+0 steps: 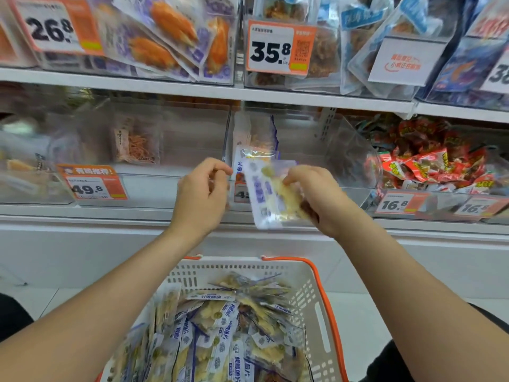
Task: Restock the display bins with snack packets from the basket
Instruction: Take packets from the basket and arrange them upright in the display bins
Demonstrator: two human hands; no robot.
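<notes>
setting: shop shelving with two rows of clear display bins, orange price tags clipped to their fronts
middle bin (325, 150): straight ahead on the lower shelf, with a few pale packets standing at its back left
right hand (316, 197): fingers curled round a small bunch of snack packets (264, 194), blue-and-white wrappers with pale yellow pieces inside, held up in front of the middle bin
left hand (203, 191): fingers curled, tips just beside the bunch's upper left edge; cannot tell whether they pinch it
basket (316, 296): white with an orange rim, low between the forearms, heaped with matching packets
left bin (179, 139): one packet of orange shreds, tagged 49.8
right bin (440, 194): piled with red packets, tagged 16.8
</notes>
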